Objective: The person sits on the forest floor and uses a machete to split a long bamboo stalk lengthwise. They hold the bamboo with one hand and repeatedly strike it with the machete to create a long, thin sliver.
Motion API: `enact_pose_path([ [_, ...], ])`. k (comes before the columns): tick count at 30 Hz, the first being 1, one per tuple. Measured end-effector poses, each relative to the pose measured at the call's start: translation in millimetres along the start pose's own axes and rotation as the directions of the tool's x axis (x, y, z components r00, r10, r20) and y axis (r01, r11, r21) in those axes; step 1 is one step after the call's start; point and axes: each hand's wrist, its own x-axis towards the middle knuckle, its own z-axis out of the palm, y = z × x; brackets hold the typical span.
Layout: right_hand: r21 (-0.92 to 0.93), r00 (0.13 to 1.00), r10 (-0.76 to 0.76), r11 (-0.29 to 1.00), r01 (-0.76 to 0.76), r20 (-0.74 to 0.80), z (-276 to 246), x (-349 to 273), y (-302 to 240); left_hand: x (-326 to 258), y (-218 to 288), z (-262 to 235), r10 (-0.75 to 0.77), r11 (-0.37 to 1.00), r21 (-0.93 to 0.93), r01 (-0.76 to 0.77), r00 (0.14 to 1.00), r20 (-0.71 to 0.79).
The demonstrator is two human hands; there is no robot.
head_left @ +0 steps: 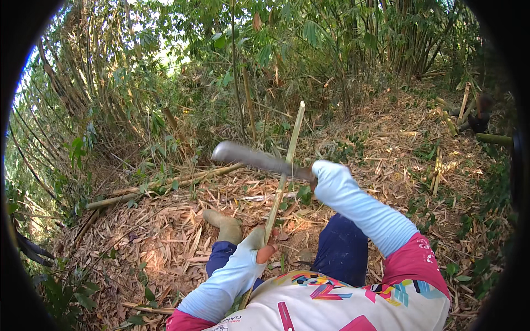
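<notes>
My left hand (pixel 260 246) is closed around the lower part of a long, pale split bamboo strip (pixel 280 194), which slants up and away from my lap. My right hand (pixel 324 175) grips the handle of a machete (pixel 251 158) with a broad, rounded grey blade, a little blurred. The blade points left and crosses the strip about midway along its raised length; whether it touches or is cutting in, I cannot tell. Light blue sleeves cover both forearms and part of the hands. The strip's lower end runs down beside my left forearm.
Dry bamboo leaves (pixel 165 231) cover the sloping ground. Cut bamboo poles (pixel 160 185) lie ahead to the left, with more poles (pixel 493 139) at the far right near a dark shape. Bamboo thicket (pixel 408 38) rises behind. My boot (pixel 223 223) rests beyond my left hand.
</notes>
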Motion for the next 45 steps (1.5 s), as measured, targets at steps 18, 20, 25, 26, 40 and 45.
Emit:
enact_pose_path([
  [18, -0.367, 0.862, 0.47, 0.78, -0.506, -0.19, -21.7, 80.6, 175.5, -3.3, 27.8, -13.0, -0.039, 0.912, -0.372, 0.172, 0.94, 0.34],
  [20, -0.387, 0.815, 0.573, 0.735, -0.557, -0.085, 6.8, 61.4, 223.4, -0.3, 28.1, -15.1, -0.032, 0.867, -0.458, 0.195, 0.94, 0.34],
  [25, -0.136, 0.723, 0.61, 0.726, -0.674, -0.324, 76.7, 3.9, 341.6, 17.8, 9.3, -32.7, -0.061, 0.827, -0.473, 0.303, 0.886, 0.46],
  [26, -0.035, 0.747, 0.594, 0.775, -0.631, -0.299, 80.6, 8.9, 321.8, 14.1, 5.5, -38.1, -0.066, 0.813, -0.496, 0.306, 0.894, 0.444],
  [40, -0.058, 0.989, -0.14, 0.988, 0.143, 0.053, 28.6, -23.6, 7.7, 14.9, 10.7, -16.0, -0.147, 0.801, -0.507, 0.32, 0.925, 0.351],
  [45, -0.279, 0.946, -0.177, 0.926, 0.253, 0.272, 55.9, -36.5, -18.4, 14.4, -3.3, -14.0, -0.272, 0.843, -0.413, 0.345, 0.936, 0.225],
])
